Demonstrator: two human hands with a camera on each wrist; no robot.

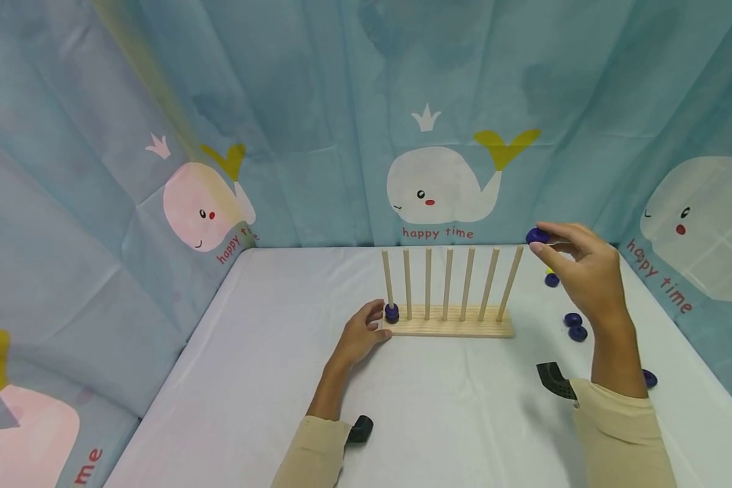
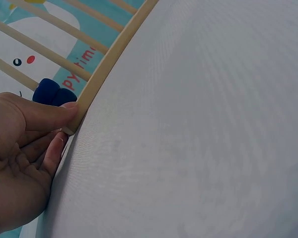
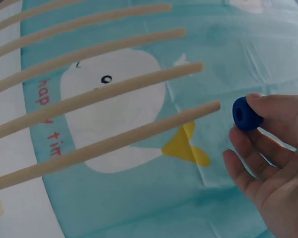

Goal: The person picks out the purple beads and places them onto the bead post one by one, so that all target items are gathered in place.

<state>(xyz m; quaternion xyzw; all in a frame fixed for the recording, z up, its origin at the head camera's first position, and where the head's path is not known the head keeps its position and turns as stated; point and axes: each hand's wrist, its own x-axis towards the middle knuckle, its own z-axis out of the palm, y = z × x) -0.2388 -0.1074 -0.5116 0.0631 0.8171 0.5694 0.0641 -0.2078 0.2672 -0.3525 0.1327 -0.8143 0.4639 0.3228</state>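
The right hand (image 1: 585,271) is raised above the table (image 1: 268,379) and pinches a blue ring (image 1: 537,236) between thumb and fingertips; the ring is in the air just beside the top of the peg (image 1: 512,281) at the right end of the wooden rack (image 1: 451,329). The rack stands near the far edge of the table, with seven upright pegs; two blue rings (image 1: 392,312) are stacked at the bottom of the leftmost peg. The left hand (image 1: 360,335) rests on the table with relaxed fingers, the thumb touching the left end of the rack. More loose rings (image 1: 575,327) lie on the table toward its right edge, behind the right hand.
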